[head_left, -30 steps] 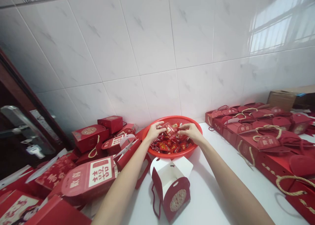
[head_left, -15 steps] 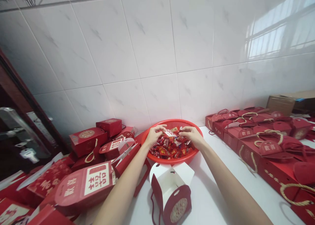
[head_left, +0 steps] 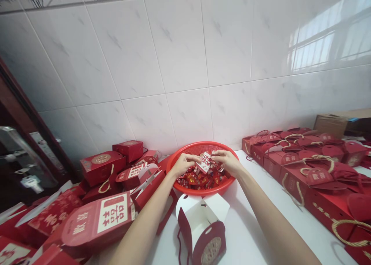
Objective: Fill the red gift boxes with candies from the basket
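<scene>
Both my hands are over a red plastic basket (head_left: pixel 171 162) full of wrapped candies (head_left: pixel 199 180). A white packet with red print (head_left: pixel 205 162) is pinched between the fingertips of my left hand (head_left: pixel 185 163). My right hand (head_left: pixel 227 160) is closed at the packet's upper right edge, thumb and fingers together, also on the packet as far as I can see. Just in front of the basket stands a red gift box (head_left: pixel 213 251) with its flaps up; the inside is white and looks bare.
Red gift boxes (head_left: pixel 113 214) lie piled at the left, some with flaps raised. Rows of closed red boxes with rope handles (head_left: pixel 292 160) line the right side of the white table (head_left: pixel 246 234). A cardboard carton (head_left: pixel 330 124) stands at the back right, and a tiled wall (head_left: pixel 185 118) rises behind.
The white packet has come up higher and turned more upright between my hands, its printed face now showing more. My right hand has closed in toward it.
</scene>
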A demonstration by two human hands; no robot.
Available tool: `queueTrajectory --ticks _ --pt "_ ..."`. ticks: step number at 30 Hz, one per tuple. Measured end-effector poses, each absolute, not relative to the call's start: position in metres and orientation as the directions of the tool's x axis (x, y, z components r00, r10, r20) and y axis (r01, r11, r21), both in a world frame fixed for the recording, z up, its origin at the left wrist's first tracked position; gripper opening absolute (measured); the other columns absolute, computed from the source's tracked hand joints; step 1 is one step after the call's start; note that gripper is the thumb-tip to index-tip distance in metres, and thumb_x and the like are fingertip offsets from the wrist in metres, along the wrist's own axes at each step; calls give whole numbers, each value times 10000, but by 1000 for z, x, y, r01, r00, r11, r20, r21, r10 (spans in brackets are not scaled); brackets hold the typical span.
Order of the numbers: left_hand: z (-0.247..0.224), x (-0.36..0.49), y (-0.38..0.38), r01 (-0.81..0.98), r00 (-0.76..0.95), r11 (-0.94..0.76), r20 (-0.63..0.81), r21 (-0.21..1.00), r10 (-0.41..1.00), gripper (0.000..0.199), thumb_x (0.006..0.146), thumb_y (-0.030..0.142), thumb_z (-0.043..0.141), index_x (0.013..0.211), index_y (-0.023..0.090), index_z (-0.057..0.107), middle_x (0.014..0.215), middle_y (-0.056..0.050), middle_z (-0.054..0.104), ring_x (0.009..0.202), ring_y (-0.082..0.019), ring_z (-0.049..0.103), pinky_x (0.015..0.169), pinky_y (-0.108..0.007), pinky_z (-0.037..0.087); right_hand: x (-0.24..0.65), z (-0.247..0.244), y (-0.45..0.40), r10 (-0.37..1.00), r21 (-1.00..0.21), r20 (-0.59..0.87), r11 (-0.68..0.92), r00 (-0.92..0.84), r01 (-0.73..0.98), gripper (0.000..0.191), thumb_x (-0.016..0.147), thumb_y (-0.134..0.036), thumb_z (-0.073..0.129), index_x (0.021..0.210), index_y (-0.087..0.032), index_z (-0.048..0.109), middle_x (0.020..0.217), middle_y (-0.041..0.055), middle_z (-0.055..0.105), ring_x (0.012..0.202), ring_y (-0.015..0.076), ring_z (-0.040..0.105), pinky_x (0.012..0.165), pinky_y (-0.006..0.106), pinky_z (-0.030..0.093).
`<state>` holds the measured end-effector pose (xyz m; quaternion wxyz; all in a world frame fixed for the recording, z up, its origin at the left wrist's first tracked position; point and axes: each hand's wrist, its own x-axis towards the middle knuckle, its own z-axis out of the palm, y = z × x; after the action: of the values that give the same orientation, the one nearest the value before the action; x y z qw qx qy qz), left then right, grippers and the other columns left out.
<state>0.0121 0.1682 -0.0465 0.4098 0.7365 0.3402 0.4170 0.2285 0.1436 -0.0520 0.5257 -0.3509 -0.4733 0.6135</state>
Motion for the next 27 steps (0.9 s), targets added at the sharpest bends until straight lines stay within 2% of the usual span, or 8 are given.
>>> queueTrajectory --ticks 4,8,14,19,20,22,25,27 --pt "-51 10 173 287 389 -389 265 875 882 273 566 107 497 674 161 742 844 -48 762 845 -197 678 789 -292 525 227 -51 142 990 -960 85 51 -113 -275 203 520 -238 781 681 -186 669 637 -2 674 561 127 578 530 247 446" --pt "-57 7 179 444 347 -300 147 844 926 306 543 108 438 684 158 705 777 -32 739 733 -167 650 690 -260 498 226 -50 141 992 -965 97 75 -77 -252 183 528 -252 748 671 -183 658 637 -5 675 540 116 554 531 242 429" --pt "-59 11 175 644 451 -181 -178 743 875 227 524 140 600 682 205 749 741 7 750 716 -188 657 630 -237 492 224 -52 143 986 -973 169 168 5 -159 128 564 -270 701 637 -185 640 639 4 663 605 142 575 591 261 442" --pt "-62 8 167 816 384 -85 -428 572 818 558 448 139 710 994 239 770 753 7 758 552 -196 653 511 -250 471 224 -53 143 986 -984 162 164 32 -66 103 590 -271 651 644 -194 609 593 -15 609 550 136 520 517 254 386" --pt "-63 6 167 837 354 -76 -431 541 830 615 437 128 716 1039 241 758 789 -3 766 561 -204 662 514 -254 475 224 -52 143 987 -985 160 162 30 -54 100 589 -266 646 649 -195 608 594 -15 606 548 138 518 509 254 382" --pt "-65 3 168 825 322 -88 -336 558 885 638 420 118 739 1046 242 750 868 -23 775 644 -229 692 558 -259 498 224 -52 142 985 -985 170 171 35 -33 95 582 -252 637 654 -196 612 613 -11 614 566 144 529 515 256 391" --pt "-64 3 171 745 297 -139 -137 653 945 520 462 153 767 976 228 746 994 -49 766 895 -272 705 699 -263 529 224 -52 142 979 -979 200 201 47 -17 80 581 -242 630 640 -195 607 634 -6 626 604 149 552 558 259 418" --pt "-62 4 172 703 289 -165 -66 692 955 474 501 152 761 969 214 732 1055 -59 752 1004 -275 679 771 -264 528 224 -52 142 978 -978 206 207 42 -8 73 584 -244 624 633 -195 600 622 -10 617 606 146 548 567 258 420"
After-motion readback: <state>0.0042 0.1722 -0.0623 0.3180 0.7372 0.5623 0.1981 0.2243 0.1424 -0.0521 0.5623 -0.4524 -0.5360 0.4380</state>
